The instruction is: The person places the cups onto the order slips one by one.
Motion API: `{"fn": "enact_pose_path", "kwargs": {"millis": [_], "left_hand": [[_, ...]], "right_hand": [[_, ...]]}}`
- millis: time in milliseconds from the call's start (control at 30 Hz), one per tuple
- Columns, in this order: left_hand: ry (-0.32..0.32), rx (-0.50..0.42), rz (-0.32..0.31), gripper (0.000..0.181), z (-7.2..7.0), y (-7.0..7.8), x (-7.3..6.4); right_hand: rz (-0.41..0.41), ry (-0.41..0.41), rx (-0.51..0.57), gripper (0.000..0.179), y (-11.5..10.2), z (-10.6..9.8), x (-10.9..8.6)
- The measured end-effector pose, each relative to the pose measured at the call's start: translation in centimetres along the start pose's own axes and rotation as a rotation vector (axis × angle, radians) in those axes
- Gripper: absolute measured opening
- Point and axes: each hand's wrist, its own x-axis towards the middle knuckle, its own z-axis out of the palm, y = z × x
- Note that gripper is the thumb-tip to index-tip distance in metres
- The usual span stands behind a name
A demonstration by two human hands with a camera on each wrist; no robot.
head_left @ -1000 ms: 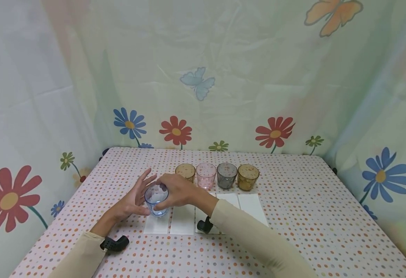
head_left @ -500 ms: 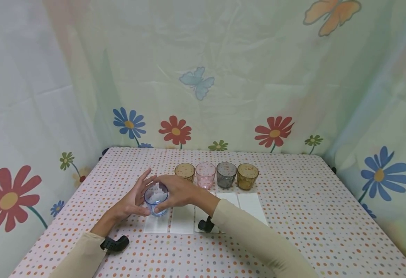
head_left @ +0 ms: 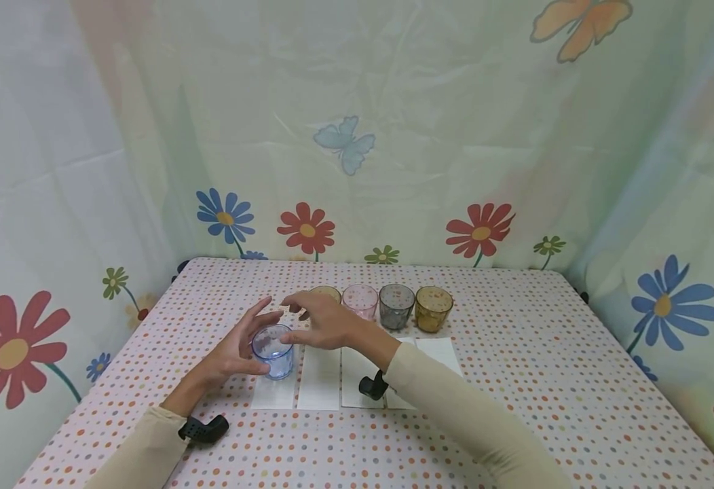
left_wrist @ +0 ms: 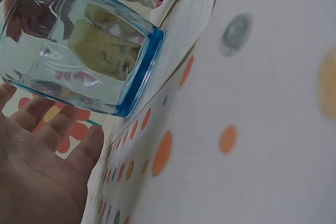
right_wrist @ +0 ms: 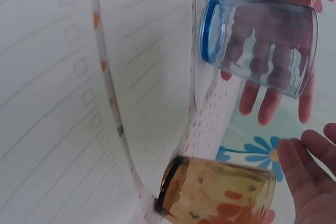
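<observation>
A clear blue-tinted drinking glass (head_left: 276,363) stands upright on the leftmost white lined sheet (head_left: 271,399). My left hand (head_left: 235,353) curves loosely around its left side, thumb in front and fingers spread behind. In the left wrist view the palm (left_wrist: 47,166) faces the glass without gripping it. My right hand (head_left: 331,323) hovers at the glass's right, fingers loose and holding nothing. Its thumb overlaps the rim in the head view; whether they touch, I cannot tell. Behind the right hand, an amber glass (head_left: 328,291) is partly hidden; the right wrist view shows its side (right_wrist: 215,187).
Right of that amber glass, a pink glass (head_left: 360,299), a grey glass (head_left: 396,309) and a darker amber glass (head_left: 434,311) stand in a row. More white sheets (head_left: 318,387) lie side by side before them on the dotted tablecloth (head_left: 516,353). A flowered curtain surrounds the table.
My right hand has let go of the blue glass and moved up and to the right. My left hand stays almost in place beside the glass, which remains on the sheet.
</observation>
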Motion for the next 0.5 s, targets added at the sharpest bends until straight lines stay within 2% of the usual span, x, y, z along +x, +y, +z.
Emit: {"fn": "enact_pose_path", "kwargs": {"millis": [100,267,500], "left_hand": [[-0.018,0.01,0.009,0.115,0.1,0.0,0.1],[-0.052,0.023,0.043,0.108,0.1,-0.1,0.3],[-0.009,0.062,0.049,0.098,0.2,-0.2,0.4]], "right_hand": [[0.008,0.049,-0.058,0.063,0.4,-0.2,-0.4],[-0.007,0.124,-0.059,0.059,1.1,-0.4,-1.0],[-0.024,0.188,-0.135,0.059,1.9,-0.7,-1.3]]}}
